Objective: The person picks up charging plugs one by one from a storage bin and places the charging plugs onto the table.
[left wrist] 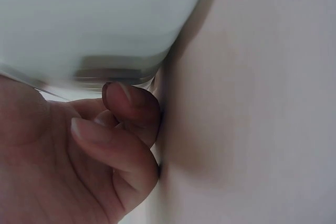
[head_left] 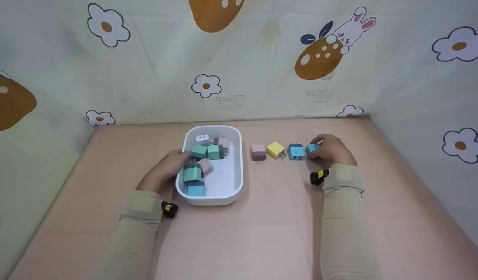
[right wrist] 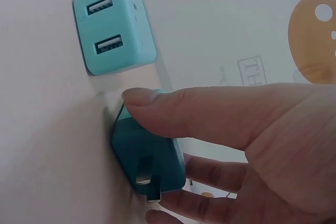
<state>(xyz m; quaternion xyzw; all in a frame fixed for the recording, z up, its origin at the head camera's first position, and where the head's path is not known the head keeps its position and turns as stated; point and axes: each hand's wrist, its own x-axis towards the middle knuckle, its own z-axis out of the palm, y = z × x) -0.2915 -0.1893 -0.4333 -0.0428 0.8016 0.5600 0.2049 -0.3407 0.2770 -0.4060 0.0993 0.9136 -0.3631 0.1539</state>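
Observation:
My right hand (head_left: pixel 332 150) pinches a blue USB charger plug (right wrist: pixel 149 156) between thumb and fingers, low over the table. Its metal prongs point toward the lower edge of the right wrist view. Beside it a second blue charger plug (head_left: pixel 296 151) shows two USB ports. Farther left in the same row lie a yellow plug (head_left: pixel 276 149) and a mauve plug (head_left: pixel 258 152). With my left hand (head_left: pixel 165 170) I hold the left side of a white plastic bin (head_left: pixel 240 171), thumb at the rim and fingers curled low against the outer wall.
Inside the bin sit several plugs: green ones (head_left: pixel 192 173), pale pink ones (head_left: pixel 205 167), a blue one (head_left: pixel 196 189) and a white one (head_left: pixel 202 140). A pinkish cloth covers the table (head_left: pixel 270 225). Patterned fabric (head_left: pixel 262 58) walls the back and sides.

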